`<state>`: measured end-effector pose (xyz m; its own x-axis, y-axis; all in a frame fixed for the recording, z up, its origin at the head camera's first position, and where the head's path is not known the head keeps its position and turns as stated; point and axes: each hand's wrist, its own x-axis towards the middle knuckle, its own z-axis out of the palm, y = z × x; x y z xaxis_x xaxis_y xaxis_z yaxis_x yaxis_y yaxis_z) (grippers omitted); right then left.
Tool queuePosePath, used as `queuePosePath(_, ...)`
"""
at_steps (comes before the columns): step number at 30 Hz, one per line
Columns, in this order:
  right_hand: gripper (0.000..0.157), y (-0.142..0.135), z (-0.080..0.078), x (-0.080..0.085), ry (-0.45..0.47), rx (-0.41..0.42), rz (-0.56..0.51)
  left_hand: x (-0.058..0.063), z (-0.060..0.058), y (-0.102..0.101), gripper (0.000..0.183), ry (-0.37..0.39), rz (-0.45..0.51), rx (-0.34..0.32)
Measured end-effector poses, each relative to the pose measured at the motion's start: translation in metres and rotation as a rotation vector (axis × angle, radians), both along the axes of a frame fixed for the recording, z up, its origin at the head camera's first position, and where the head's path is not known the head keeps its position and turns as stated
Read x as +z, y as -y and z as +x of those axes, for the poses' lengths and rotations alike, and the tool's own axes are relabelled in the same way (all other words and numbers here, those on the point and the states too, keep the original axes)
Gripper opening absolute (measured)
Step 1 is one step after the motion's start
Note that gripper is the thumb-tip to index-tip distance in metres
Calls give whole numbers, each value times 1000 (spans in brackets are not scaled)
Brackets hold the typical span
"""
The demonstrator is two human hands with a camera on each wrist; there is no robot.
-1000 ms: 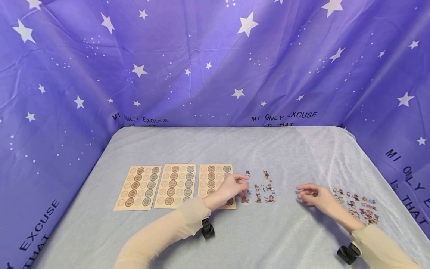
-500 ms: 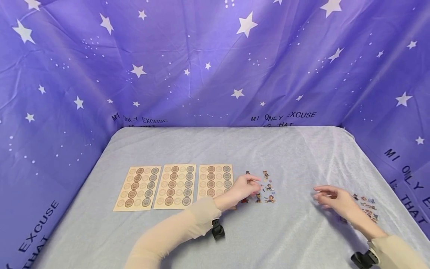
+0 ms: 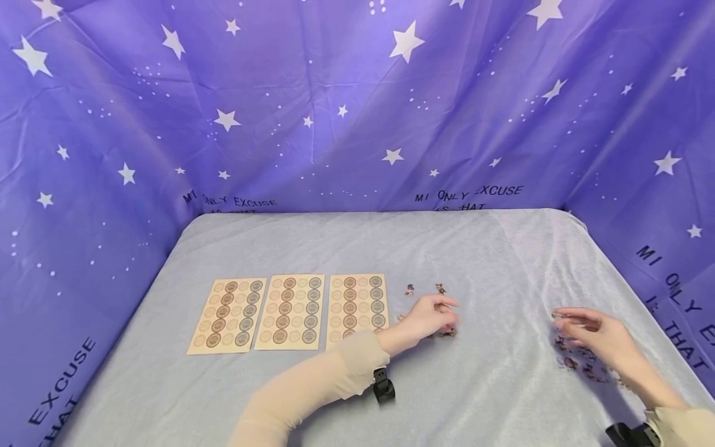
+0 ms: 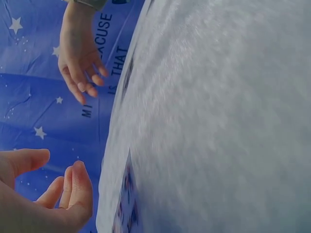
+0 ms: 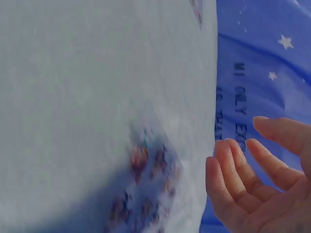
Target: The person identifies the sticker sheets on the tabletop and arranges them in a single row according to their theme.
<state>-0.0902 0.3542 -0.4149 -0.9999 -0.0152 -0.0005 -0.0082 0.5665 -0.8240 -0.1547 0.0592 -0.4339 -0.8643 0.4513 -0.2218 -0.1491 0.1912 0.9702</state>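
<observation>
My left hand [image 3: 426, 320] hovers over a clear sheet of cartoon stickers [image 3: 440, 288], hiding much of it. In the left wrist view its fingers curve loosely, with a gap to the thumb and nothing held. Farther right, my right hand [image 3: 603, 338] is above a second cartoon sticker sheet [image 3: 592, 371] and covers part of it. That sticker sheet [image 5: 146, 194] lies flat beside the hand in the right wrist view, where the right hand [image 5: 262, 184] has bent fingers and thumb apart, holding nothing.
Three tan sheets of round stickers lie in a row on the left: one at the far left [image 3: 227, 315], one in the middle [image 3: 290, 311] and one nearest the left hand [image 3: 357, 298]. Grey cloth [image 3: 491, 385] covers the table. A purple star-patterned curtain [image 3: 335, 143] surrounds it.
Both hands have moved right. The left has passed from the tan sheet's edge to over the near cartoon sheet; the right has moved from beside the far-right cartoon sheet to above it.
</observation>
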Motion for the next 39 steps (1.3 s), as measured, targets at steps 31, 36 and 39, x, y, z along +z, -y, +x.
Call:
queuePosePath(31, 19, -125, -19, -63, 115, -83, 208, -5, 32, -84, 21, 114, 176, 86)
queuePosePath(36, 10, -110, -11, -40, 163, -97, 224, -7, 37, -94, 19, 121, 186, 103)
queuePosePath(39, 22, -93, -2, -18, 169, -101, 193, -7, 40, -99, 19, 126, 190, 104)
